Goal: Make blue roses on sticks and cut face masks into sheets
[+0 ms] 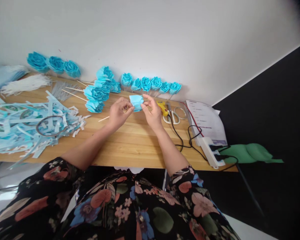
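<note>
Left hand [118, 113]: pinching paper [136, 102] by left edge | Right hand [152, 115]: pinching right edge | Paper: between hands, over bench [132, 143] | Stick [103, 119]: left hand's 8 o'clock | Glue gun [162, 108]: paper's 3 o'clock | Strips [22, 135]: paper's 9 o'clock

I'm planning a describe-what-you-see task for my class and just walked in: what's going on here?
A person's left hand and right hand hold a light-blue piece between them above a wooden table. A thin stick pokes out beside the left hand. Just beyond it lies a bunch of blue flowers, with a row of flowers along the wall. Pale strips are heaped at left; scissors lie at right.
</note>
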The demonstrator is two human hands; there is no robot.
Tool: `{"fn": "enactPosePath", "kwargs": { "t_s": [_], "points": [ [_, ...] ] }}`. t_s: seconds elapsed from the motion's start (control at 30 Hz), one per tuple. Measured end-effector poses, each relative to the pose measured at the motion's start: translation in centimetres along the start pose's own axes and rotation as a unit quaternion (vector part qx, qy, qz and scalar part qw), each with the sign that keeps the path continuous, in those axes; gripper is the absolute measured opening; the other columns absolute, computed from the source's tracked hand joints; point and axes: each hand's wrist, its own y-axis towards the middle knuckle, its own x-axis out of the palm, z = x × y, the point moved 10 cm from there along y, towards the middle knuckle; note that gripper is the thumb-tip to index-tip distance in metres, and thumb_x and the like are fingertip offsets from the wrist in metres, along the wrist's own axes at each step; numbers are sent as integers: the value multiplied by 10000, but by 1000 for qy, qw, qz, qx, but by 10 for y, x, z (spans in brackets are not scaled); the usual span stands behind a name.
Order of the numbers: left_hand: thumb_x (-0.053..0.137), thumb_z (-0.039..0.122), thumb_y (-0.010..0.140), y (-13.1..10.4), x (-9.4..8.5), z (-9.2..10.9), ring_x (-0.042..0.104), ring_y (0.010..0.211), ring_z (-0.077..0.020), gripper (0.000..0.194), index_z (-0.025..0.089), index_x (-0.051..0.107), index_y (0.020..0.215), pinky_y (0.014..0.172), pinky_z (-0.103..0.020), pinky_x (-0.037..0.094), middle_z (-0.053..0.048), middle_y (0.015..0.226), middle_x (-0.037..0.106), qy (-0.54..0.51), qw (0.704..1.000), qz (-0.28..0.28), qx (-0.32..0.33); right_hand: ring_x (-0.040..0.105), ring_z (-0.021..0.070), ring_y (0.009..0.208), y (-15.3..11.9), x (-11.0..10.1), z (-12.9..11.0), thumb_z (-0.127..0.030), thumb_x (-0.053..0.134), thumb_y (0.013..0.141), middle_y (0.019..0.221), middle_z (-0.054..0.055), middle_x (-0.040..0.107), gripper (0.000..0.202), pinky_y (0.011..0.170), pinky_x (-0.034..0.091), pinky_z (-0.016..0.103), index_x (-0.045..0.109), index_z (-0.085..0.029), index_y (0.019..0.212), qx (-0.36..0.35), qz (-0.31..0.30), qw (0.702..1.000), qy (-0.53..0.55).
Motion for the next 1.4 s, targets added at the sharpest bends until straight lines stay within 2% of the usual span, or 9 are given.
{"fn": "enactPosePath", "kwargs": {
  "t_s": [0.2,0.37,0.57,0.7,1.03,1.13,1.4],
  "points": [
    [671,292,849,0,-4,2,591,790,-185,152,196,635,737,705,-305,449,-34,819,635,29,1000,7,9,691,197,927,2,-10,0,-446,580,945,956,25,734,419,955,539,409,559,-275,1327,-8,26,1000,7],
    [676,291,857,-1,-1,7,623,846,-194,121,202,662,776,748,-313,468,-54,907,654,31,999,-12,31,685,202,918,1,-4,-3,-411,658,898,962,25,721,446,952,536,417,578,-280,1316,-21,11,1000,-5],
    [733,336,830,-1,-2,-7,556,678,-146,180,193,644,766,624,-280,425,-28,796,629,-2,1000,9,-5,678,200,919,0,-3,-5,-359,640,910,964,22,713,370,936,537,411,610,-277,1269,-16,10,1000,-9],
    [728,352,834,-1,0,-11,524,627,-126,194,189,640,776,577,-267,390,-13,753,616,-20,999,4,-31,678,202,927,0,-1,-5,-349,650,904,988,25,722,358,943,539,419,618,-281,1254,-19,2,1000,-12],
    [676,245,855,0,-3,2,545,708,-150,141,179,635,738,619,-280,391,-24,771,597,-28,1000,9,8,653,221,1045,-2,1,-6,-417,698,870,1139,62,686,565,990,530,431,512,-273,1383,-32,22,999,2],
    [672,249,857,-1,-1,2,540,706,-149,138,178,642,743,621,-279,387,-25,772,592,-13,1000,3,14,651,220,1045,-4,5,-5,-401,688,878,1187,66,676,551,984,531,422,511,-273,1384,-30,16,999,1],
    [649,254,867,-2,2,5,538,704,-153,171,179,623,716,625,-287,384,-32,773,586,24,999,-11,27,672,202,945,-5,7,2,-368,634,920,1009,32,714,394,941,538,404,581,-270,1299,-14,15,1000,-14]
  ]
}}
